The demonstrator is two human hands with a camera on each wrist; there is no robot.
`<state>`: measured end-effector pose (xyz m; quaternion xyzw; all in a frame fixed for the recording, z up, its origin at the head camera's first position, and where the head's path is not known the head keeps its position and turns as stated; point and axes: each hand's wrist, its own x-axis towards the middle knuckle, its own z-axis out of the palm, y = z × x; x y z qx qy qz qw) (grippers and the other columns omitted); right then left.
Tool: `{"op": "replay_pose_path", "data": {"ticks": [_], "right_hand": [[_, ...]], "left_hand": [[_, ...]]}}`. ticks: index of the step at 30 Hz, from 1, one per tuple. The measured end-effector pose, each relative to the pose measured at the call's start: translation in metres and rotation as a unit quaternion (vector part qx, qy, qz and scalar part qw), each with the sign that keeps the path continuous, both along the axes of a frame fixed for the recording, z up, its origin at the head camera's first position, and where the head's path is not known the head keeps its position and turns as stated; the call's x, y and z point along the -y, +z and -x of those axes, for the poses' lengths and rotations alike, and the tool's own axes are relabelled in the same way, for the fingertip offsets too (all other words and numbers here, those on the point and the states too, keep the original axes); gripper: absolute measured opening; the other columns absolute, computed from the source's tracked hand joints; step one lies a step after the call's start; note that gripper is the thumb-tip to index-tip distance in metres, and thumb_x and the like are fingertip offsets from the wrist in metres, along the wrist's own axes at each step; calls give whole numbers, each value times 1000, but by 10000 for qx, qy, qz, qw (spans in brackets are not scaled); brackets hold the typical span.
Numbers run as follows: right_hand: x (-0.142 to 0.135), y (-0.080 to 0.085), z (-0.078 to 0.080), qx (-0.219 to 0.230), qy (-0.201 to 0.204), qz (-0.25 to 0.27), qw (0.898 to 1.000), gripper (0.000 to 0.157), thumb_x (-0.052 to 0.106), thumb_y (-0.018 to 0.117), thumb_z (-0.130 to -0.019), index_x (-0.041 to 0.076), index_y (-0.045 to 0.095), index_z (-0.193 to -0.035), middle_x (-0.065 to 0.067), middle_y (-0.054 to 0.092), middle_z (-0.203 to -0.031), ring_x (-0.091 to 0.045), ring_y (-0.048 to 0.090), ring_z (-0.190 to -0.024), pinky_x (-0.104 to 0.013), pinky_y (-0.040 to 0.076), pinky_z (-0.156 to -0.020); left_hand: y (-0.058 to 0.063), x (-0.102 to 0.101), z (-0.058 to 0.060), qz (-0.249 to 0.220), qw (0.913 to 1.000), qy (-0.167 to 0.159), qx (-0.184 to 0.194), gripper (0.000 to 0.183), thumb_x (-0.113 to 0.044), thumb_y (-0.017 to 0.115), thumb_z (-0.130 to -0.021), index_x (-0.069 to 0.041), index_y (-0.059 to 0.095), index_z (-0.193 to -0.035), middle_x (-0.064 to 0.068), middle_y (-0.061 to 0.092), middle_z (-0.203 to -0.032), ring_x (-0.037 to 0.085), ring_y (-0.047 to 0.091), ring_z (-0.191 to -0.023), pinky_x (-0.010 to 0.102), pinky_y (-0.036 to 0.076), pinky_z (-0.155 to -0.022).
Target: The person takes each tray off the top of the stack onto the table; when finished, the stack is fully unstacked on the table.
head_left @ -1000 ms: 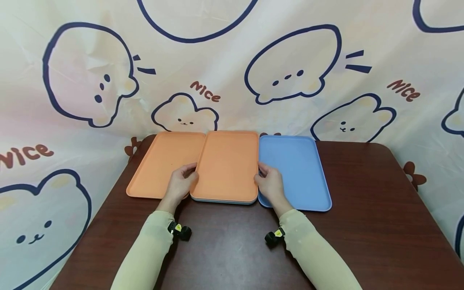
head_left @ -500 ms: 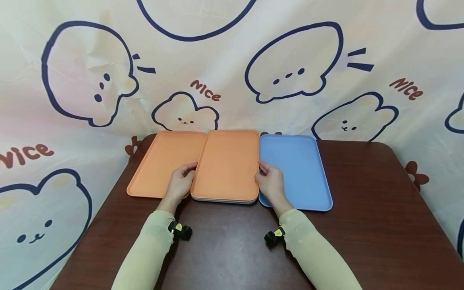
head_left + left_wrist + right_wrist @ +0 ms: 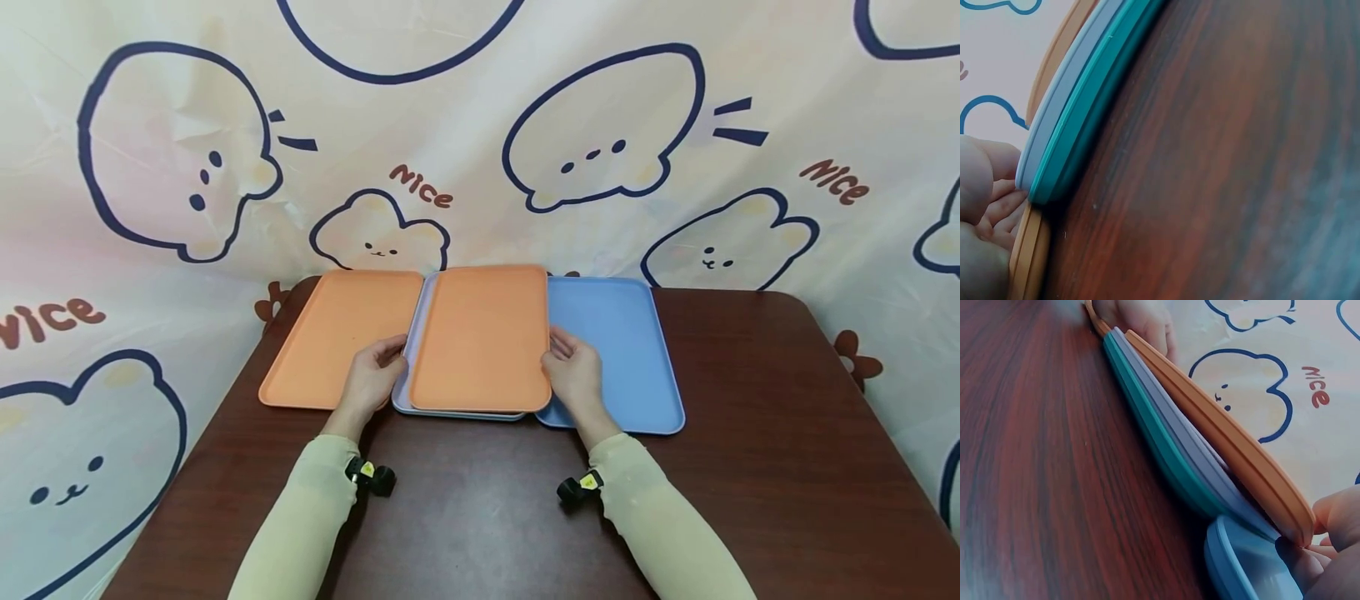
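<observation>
My right hand (image 3: 576,371) pinches the right edge of an orange rectangular tray (image 3: 483,342), thumb above and fingers under the rim. In the right wrist view this tray is tilted, its right side raised off a lavender tray (image 3: 1179,428). Beneath the lavender one lies a teal tray (image 3: 1147,428). On the stack's left side my left hand (image 3: 372,375) holds the lavender tray by its edge, thumb at the rim and fingers lower down. A strip of lavender shows left of the orange tray in the head view.
A second orange tray (image 3: 337,342) lies flat on the left, partly under my left hand. On the right a blue tray (image 3: 622,358) lies beneath my right hand. All rest on a dark brown wooden table (image 3: 765,433), with a cartoon-printed cloth (image 3: 480,125) hanging behind.
My right hand has moved right, sliding the top orange tray right and lifting its right side. The lavender tray under it has come into view. My left hand has stayed in place.
</observation>
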<state>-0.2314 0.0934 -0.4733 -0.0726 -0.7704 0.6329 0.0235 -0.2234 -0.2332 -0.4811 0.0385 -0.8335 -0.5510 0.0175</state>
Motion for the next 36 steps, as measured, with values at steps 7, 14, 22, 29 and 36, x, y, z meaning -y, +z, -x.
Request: {"op": "replay_pose_path", "data": {"ticks": [7,14,22,29,36], "right_hand": [[-11,-1,-4,59,-196,-14,9998,52,4,58,-98,-5,61,-148,-25,66,-147,-38,67,-136,-29,60,-99],[-24,-2,-6,78,-420,94,9990,43,8,58,-104,-1,65,-146,-26,69,-142,-35,69,-132,-15,57,-83],[-41,-4,-9,115,-717,451,9963,40,9,60,-105,0,67,-144,-27,69,-141,-32,69,-129,-9,55,-77],[-56,-2,-11,83,-961,608,9935,40,9,63,-103,-1,69,-141,-28,70,-139,-14,72,-111,-10,57,-76],[-77,2,-15,58,-1097,667,9917,41,7,63,-101,-3,70,-140,-30,70,-137,8,69,-85,-12,59,-72]], "left_hand": [[1,-1,-1,-39,10000,25,-10,47,0,57,-104,6,58,-151,29,59,-153,40,57,-146,51,44,-124],[3,-1,1,48,10000,20,65,47,-2,56,-105,5,56,-152,29,57,-156,40,55,-148,51,45,-124],[0,1,1,83,9999,3,119,48,-1,57,-105,6,56,-152,28,57,-157,40,55,-148,50,45,-124],[-1,1,1,53,9999,16,115,48,-2,57,-105,5,56,-153,28,56,-157,40,53,-149,50,44,-124],[-2,1,1,130,9999,-23,94,48,-2,57,-106,5,56,-153,28,57,-157,41,54,-149,52,44,-125]]}}
